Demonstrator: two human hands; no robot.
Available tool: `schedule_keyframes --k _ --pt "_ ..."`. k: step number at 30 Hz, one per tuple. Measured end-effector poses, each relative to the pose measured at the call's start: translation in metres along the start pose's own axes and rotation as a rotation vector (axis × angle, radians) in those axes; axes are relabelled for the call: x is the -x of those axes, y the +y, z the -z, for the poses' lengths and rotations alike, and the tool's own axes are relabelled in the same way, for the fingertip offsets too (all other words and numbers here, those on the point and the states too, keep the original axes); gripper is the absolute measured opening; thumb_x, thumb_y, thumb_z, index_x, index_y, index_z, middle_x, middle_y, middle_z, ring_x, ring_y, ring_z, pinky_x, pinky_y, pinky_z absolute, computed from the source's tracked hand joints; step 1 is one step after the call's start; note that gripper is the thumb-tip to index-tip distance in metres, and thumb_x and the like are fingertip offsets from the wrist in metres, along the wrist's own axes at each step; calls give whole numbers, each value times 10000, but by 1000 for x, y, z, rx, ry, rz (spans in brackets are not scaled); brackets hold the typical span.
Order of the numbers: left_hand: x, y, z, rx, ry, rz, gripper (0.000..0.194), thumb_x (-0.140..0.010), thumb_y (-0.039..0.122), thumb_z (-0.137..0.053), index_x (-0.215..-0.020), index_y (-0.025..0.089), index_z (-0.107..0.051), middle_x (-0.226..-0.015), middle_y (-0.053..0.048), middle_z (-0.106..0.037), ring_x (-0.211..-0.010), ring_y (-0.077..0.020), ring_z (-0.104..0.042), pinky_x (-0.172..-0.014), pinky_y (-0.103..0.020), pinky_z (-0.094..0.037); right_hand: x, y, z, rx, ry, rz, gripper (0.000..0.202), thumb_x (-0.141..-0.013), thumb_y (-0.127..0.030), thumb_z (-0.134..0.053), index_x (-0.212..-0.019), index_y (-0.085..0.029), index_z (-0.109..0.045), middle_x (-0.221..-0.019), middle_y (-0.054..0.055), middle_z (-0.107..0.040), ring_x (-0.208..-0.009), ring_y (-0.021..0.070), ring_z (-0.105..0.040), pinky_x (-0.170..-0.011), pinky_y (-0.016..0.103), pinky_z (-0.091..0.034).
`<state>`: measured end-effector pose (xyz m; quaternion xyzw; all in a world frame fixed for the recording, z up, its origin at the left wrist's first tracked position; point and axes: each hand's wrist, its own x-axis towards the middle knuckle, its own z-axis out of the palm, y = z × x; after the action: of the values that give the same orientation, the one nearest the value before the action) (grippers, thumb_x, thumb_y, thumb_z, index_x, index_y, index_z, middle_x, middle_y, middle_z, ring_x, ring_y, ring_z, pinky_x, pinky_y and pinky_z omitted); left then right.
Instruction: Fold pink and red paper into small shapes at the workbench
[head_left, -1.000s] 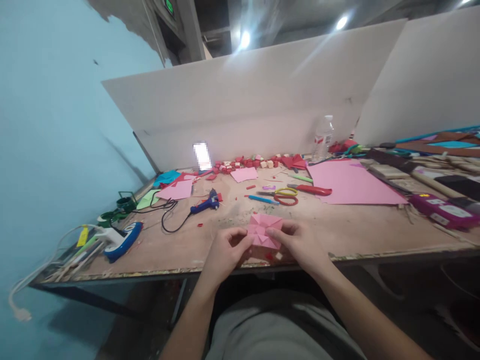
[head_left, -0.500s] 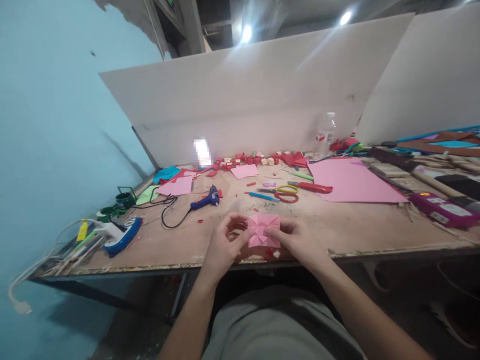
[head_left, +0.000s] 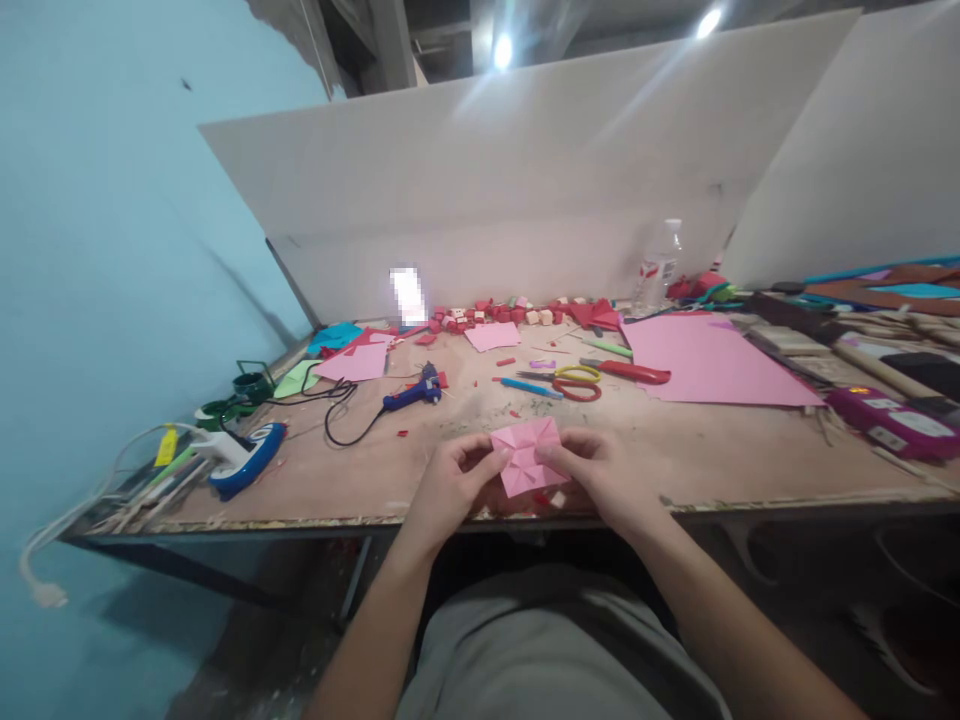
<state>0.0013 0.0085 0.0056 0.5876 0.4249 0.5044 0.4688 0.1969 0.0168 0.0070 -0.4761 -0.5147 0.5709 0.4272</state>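
Observation:
A small square of creased pink paper [head_left: 528, 457] is held over the table's front edge, slightly tilted. My left hand [head_left: 459, 482] pinches its left side, thumb on top. On the right side my right hand [head_left: 604, 474] grips it the same way, with the thumb near the middle of the paper; the fingers beneath are partly hidden. Just under the paper lie small red and pale scraps [head_left: 556, 498]. Beyond it are a blue pen [head_left: 531, 387], scissors with yellow and red handles [head_left: 576, 390] and a red utility knife [head_left: 636, 373].
A blue glue gun [head_left: 412, 392] with its black cord lies left of centre. Further left is a blue-white power strip [head_left: 251, 462]. Small red and pale blocks [head_left: 487, 317] line the back. At right are a large pink sheet [head_left: 705, 360], a bottle [head_left: 660, 268] and a purple device [head_left: 892, 422].
The pink paper has turned a little anticlockwise between both hands and shows more tilt. Both hands still hold it. The whole view has shifted slightly.

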Motion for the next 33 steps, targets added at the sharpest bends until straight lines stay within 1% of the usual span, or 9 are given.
schedule_keyframes --k 4,7,9,14,20,23,28,31,33 --pt "1 -4 2 -39 156 -118 205 -841 354 -725 -766 186 -634 -861 -24 -659 -758 -145 -637 -674 -234 -509 0 1 0 9 85 32 388 -739 -530 -746 -806 -153 -685 -622 2 -623 -416 112 -529 -381 211 -408" --pt "2 -5 1 -109 166 -178 161 -819 307 -747 -733 185 -686 -1023 -59 -671 -882 -171 -656 -732 -252 -528 0 1 -1 40 113 71 379 -737 -521 -754 -758 -150 -678 -582 -15 -576 -406 93 -463 -368 205 -349" --pt "3 -6 -1 -160 160 -191 102 -817 287 -755 -778 194 -737 -1062 -68 -673 -918 -185 -661 -741 -263 -536 0 1 -1 64 122 102 371 -743 -513 -756 -728 -150 -678 -586 -14 -571 -436 96 -460 -395 214 -355" --pt "1 -7 -5 -241 157 -195 63 -832 255 -744 -818 197 -765 -1052 -72 -693 -920 -189 -678 -746 -268 -548 -1 -4 -2 125 102 172 334 -739 -472 -771 -687 -149 -706 -649 15 -630 -604 138 -535 -558 240 -432" --pt "0 -7 -5 -252 144 -172 84 -833 233 -727 -765 186 -743 -1019 -70 -702 -894 -183 -684 -695 -244 -535 0 -8 -3 153 34 183 329 -739 -479 -769 -714 -151 -759 -673 33 -680 -607 160 -546 -571 263 -429" --pt "1 -6 -5 -227 138 -157 99 -830 236 -716 -751 179 -732 -1035 -75 -704 -889 -181 -683 -680 -235 -524 0 -6 -3 152 59 183 315 -733 -465 -786 -706 -153 -760 -684 33 -687 -637 172 -569 -593 264 -441" --pt "1 -2 0 -122 121 -123 162 -813 282 -722 -710 165 -678 -1087 -88 -710 -920 -198 -683 -693 -240 -512 -1 0 -1 88 139 164 335 -762 -485 -764 -752 -150 -751 -648 26 -659 -575 160 -545 -516 254 -403" --pt "1 -2 3 -48 183 -112 178 -818 290 -689 -713 172 -606 -1018 -74 -708 -886 -186 -669 -702 -242 -499 -1 1 1 37 175 170 325 -750 -478 -774 -739 -155 -741 -678 27 -670 -608 162 -567 -544 251 -424" --pt "1 -3 3 -13 227 -108 179 -805 285 -683 -710 177 -577 -913 -51 -695 -803 -163 -650 -700 -242 -492 -1 1 2 4 183 166 326 -735 -477 -787 -721 -156 -734 -702 33 -681 -625 165 -580 -549 249 -432"
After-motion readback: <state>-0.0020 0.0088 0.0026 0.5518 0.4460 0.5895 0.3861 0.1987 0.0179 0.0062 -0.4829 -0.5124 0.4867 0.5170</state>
